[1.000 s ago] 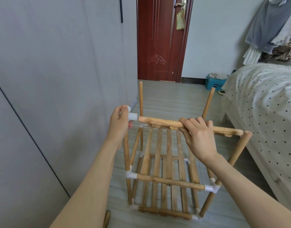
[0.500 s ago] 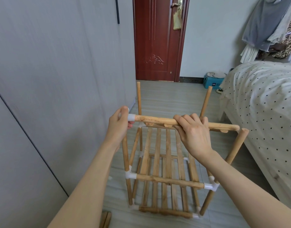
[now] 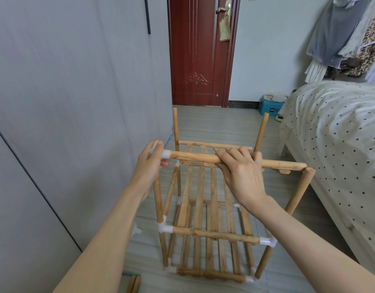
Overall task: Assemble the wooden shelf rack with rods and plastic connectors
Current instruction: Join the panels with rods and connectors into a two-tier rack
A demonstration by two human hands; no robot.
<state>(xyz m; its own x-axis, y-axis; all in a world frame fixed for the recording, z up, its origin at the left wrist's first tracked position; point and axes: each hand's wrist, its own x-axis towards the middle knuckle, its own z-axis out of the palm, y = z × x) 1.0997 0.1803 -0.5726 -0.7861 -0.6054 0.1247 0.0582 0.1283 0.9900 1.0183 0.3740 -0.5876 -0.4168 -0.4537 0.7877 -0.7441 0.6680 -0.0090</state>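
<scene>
we are fitting the top shelf panel (image 3: 203, 182) onto the rack (image 3: 212, 235), which stands on the floor (image 3: 220, 127) between the wardrobe (image 3: 66, 102) and the bed (image 3: 334, 134). our left hand (image 3: 149, 163) pinches the white plastic connector (image 3: 165, 154) on the left end of the panel's front rod (image 3: 195, 158); the grip of our right hand (image 3: 243, 176) curls over that rod near its middle.

to do this well, we would keep the rod level, line the connector up over the near-left upright (image 3: 159, 206) and press straight down, then see to the right side: the rod's bare right end sits just beside the top of the near-right upright (image 3: 296, 199), with no connector visible there. the far rod (image 3: 214, 145) likewise lies between the two rear uprights, seemingly unjoined.

the wardrobe stands close on the left and the bed close on the right, so there is little room to swing the panel. spare rods (image 3: 133, 283) lie on the floor by our left arm. a red door (image 3: 197, 49) and a blue box (image 3: 271, 107) are well beyond.
</scene>
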